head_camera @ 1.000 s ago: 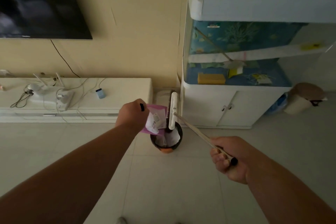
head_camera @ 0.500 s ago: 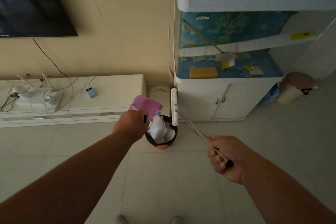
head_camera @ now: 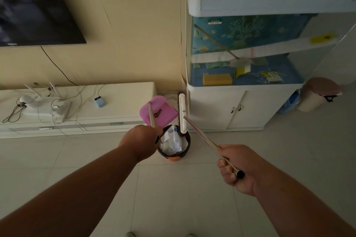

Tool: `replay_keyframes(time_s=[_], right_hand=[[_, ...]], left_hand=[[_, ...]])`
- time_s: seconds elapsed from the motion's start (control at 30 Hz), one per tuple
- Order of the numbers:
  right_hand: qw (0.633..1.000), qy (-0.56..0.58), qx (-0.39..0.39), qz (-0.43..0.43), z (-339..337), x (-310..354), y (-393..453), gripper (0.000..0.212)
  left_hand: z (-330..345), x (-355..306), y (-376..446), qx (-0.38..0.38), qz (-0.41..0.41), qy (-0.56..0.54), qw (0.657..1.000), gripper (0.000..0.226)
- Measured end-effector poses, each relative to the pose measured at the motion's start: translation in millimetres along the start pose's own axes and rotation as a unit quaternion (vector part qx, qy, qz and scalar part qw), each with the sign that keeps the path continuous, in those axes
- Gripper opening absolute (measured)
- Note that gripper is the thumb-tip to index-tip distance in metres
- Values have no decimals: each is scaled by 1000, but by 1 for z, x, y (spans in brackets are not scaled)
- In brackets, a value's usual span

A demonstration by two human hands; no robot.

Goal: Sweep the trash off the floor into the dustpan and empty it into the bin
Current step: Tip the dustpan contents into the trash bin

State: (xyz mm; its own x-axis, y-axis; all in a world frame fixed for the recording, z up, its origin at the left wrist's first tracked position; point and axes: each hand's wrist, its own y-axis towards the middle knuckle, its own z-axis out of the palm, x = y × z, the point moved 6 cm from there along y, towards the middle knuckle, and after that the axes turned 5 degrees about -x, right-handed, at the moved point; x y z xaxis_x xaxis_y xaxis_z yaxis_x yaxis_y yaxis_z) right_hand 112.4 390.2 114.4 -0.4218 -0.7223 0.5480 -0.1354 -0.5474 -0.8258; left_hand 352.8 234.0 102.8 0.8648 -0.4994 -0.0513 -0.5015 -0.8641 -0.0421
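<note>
Now the emptying looks about done: the pink dustpan (head_camera: 159, 110) is tipped up above and behind the small dark bin (head_camera: 174, 145), which stands on the tiled floor (head_camera: 173, 198) between the low TV counter (head_camera: 123, 102) and the aquarium cabinet (head_camera: 240, 109) and is already heaped with white crumpled trash (head_camera: 171, 140). To finish well, I would keep the pan's lip over the bin's mouth until nothing clings to it, since the heap sits high and scraps could slide off onto the tiles. A small dark patch shows on the pan's face; whether it is leftover debris I cannot tell. The left hand (head_camera: 140, 139) is closed tight around the dustpan's pale handle. The right hand (head_camera: 237, 167) is clenched on the end of the broom's metal shaft, with the white broom head (head_camera: 182, 113) upright, just beside the bin's far rim.
</note>
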Motion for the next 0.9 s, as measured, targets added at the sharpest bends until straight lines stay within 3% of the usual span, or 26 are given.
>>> replay_keyframes(time_s=[0.23,0.43,0.67,0.9], right_hand=[[1000,5,0,4,-2,-1,0,10],[1000,-2,-7,-7,-18,0,-11,12],[1000,-1,-21,-4,-54,-18,-35,15],[999,-13,-31,13,-83,-44,-60,13]], left_hand=[[-6,-7,-9,1,28,29,999,26],[-18,-1,-12,-42,-18,-29,999,23],[-32,-24,1,-76,-19,-64,995,19],[-34,-59,12,-55,12,-55,997,22]])
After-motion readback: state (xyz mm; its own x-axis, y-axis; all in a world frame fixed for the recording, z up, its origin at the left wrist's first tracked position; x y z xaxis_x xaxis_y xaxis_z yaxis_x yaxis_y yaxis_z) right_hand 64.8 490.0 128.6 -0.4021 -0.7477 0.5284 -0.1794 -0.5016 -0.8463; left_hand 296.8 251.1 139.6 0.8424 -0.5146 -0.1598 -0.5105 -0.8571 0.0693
